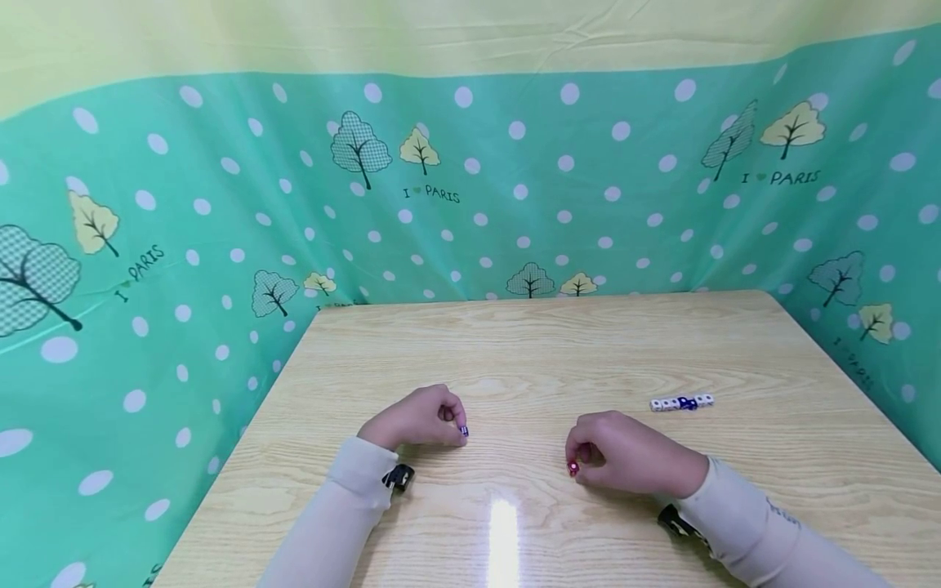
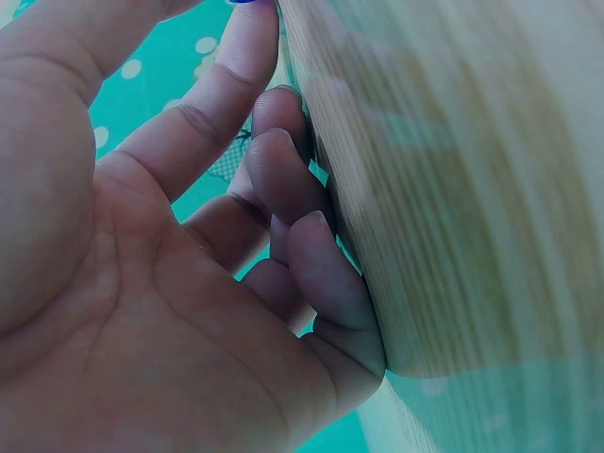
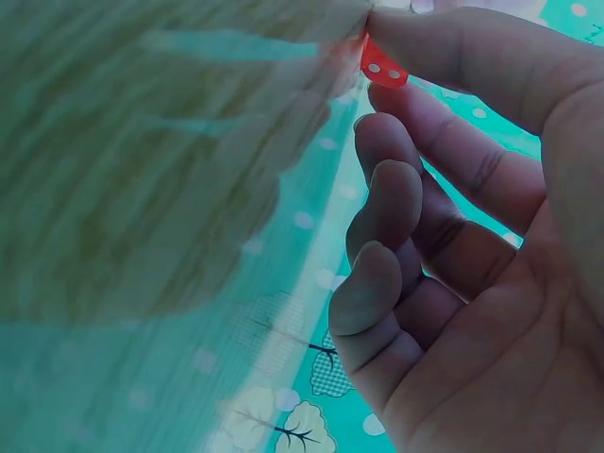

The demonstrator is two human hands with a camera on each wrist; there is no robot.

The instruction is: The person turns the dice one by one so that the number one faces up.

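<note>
Between thumb and index finger, my left hand (image 1: 425, 416) pinches a small blue die (image 1: 464, 431) at the tabletop, left of the middle. Only a sliver of the blue die (image 2: 243, 1) shows at the top of the left wrist view. A red die (image 1: 573, 468) with white pips is pinched by my right hand (image 1: 625, 454), nearer the table's front. In the right wrist view, the red die (image 3: 384, 66) sits between thumb and index fingertip, close to the wood. Beyond the right hand lies a short row of white dice (image 1: 666, 404) with blue dice (image 1: 687, 403) among them.
The wooden table (image 1: 515, 351) has a pale grain and a bright light reflection (image 1: 503, 539) near its front. A green dotted curtain (image 1: 470, 188) with printed trees hangs around its back and sides. Black straps (image 1: 399, 477) sit at the wrists.
</note>
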